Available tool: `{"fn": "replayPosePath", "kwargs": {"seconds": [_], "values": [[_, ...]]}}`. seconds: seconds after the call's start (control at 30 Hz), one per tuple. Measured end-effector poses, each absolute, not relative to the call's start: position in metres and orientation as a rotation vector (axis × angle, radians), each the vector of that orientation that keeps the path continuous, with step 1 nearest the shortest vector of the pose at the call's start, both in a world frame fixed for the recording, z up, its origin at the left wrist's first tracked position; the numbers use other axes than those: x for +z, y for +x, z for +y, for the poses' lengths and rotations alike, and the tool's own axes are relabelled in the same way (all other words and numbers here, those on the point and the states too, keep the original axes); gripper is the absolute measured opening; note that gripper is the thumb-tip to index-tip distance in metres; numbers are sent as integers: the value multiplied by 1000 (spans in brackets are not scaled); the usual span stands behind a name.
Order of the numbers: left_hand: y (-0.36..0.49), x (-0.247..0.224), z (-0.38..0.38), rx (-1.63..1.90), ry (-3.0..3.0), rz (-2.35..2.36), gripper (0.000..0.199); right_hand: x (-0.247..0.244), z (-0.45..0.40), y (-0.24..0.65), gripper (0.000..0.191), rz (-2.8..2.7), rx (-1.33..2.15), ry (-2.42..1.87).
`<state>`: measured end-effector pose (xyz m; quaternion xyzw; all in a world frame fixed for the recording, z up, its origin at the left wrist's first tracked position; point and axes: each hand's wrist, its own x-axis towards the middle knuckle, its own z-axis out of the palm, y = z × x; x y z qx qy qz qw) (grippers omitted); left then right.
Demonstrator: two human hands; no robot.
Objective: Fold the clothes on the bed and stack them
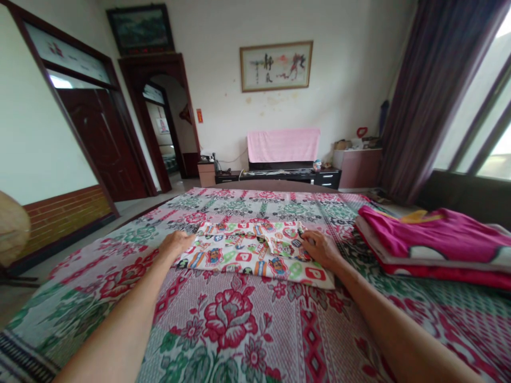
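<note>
Printed cloth (235,260) lies on the flowered spread (231,319), about in the middle between its left and right edges, and well apart from the far edge. We see it is folded in layers, wider than it is deep, with one wrinkle standing up a little on the side of our right hand (320,249). This hand has its thumb and fingers closed together upon the far right part of the cloth. Our left hand (179,243) is at the far left corner of the cloth, and its fingers are also drawn closed on the border (how firmly each hand presses, we cannot tell). Near the right edge of the spread we have a folded pink pile (431,239), which is just beside our right forearm but not touching it. Beyond the far edge, a pink cover (283,144) hangs above a low black cabinet (329,178), and a framed picture (276,66) is on the wall.
</note>
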<state>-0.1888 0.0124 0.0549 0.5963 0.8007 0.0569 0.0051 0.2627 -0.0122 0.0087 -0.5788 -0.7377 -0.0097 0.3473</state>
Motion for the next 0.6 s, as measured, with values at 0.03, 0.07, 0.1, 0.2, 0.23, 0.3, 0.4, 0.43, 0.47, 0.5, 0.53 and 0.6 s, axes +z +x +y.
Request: {"fn": "replayPosePath", "kwargs": {"seconds": [0.03,0.07,0.1,0.2,0.23,0.3,0.4,0.43,0.47,0.5,0.53,0.6], "values": [[-190,55,14,159,1859,2506,48,9,-13,262,21,-1916,-25,-1506],[-190,54,16,145,1855,2499,47,9,-13,262,21,-1915,-26,-1511],[-191,53,18,133,1856,2485,46,9,-13,261,20,-1913,-29,-1515],[-191,48,24,113,1838,2499,48,10,-15,260,21,-1906,-45,-1527],[-191,47,25,109,1829,2516,48,10,-15,260,21,-1905,-49,-1531],[-189,44,27,99,1816,2534,47,11,-15,260,21,-1904,-51,-1541],[-186,45,25,122,1820,2523,43,12,-16,259,22,-1902,-50,-1556],[-185,46,24,149,1820,2524,42,13,-17,259,22,-1902,-49,-1560],[-184,47,22,182,1825,2527,42,13,-17,259,22,-1901,-47,-1563],[-184,49,21,214,1835,2529,42,14,-17,258,22,-1899,-45,-1565],[-183,51,20,242,1844,2532,42,15,-18,258,23,-1898,-43,-1566],[-183,53,20,264,1863,2525,41,15,-18,257,23,-1897,-41,-1567]]}}
